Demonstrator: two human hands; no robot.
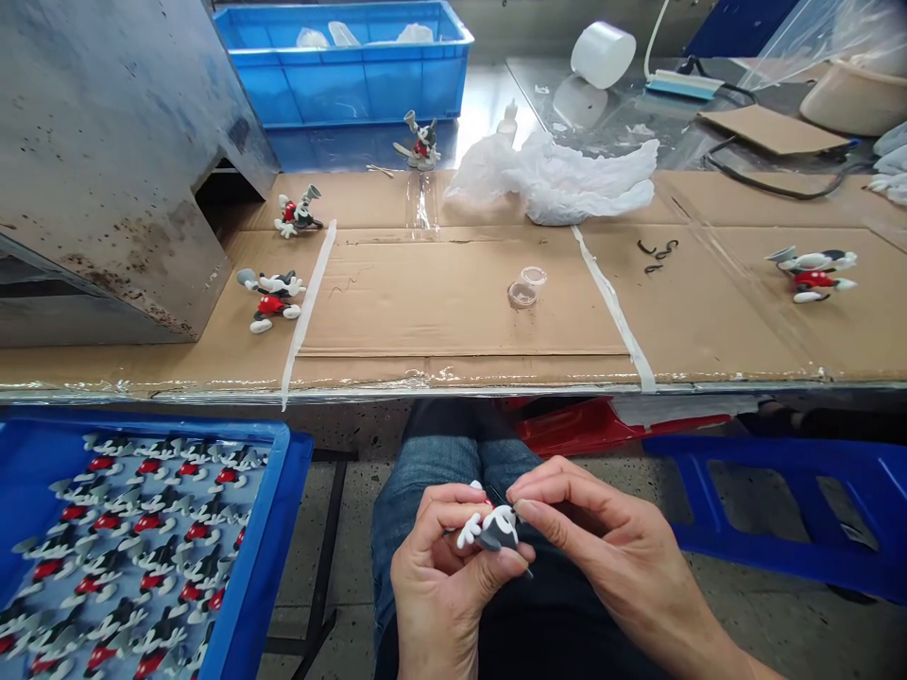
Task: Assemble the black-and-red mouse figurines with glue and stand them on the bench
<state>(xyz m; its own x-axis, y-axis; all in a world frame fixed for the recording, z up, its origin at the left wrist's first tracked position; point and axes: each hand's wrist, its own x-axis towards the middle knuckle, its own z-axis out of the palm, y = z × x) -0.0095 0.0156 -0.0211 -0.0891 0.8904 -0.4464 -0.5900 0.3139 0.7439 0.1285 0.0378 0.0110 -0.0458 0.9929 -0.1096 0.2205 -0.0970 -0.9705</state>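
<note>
My left hand (457,567) is closed around a small mouse figurine (501,524), held low over my lap. White, grey-black and a bit of red show between the fingers; the rest of it is covered. The thumb and fingers of my right hand (595,524) pinch together at the figurine's right side. A thin dark line shows near those fingertips, but what they grip is too small and hidden to name. Several curled black pieces (658,253) lie on the cardboard-covered bench, left of a mouse figurine (814,274).
A blue tray (280,491) at lower left holds rows of figurines. On the bench are a small open container (522,296), a crumpled plastic bag (567,179) and more figurines (271,297). A blue bin (361,85) stands behind, a metal housing (120,170) at left, a blue stool (800,510) at right.
</note>
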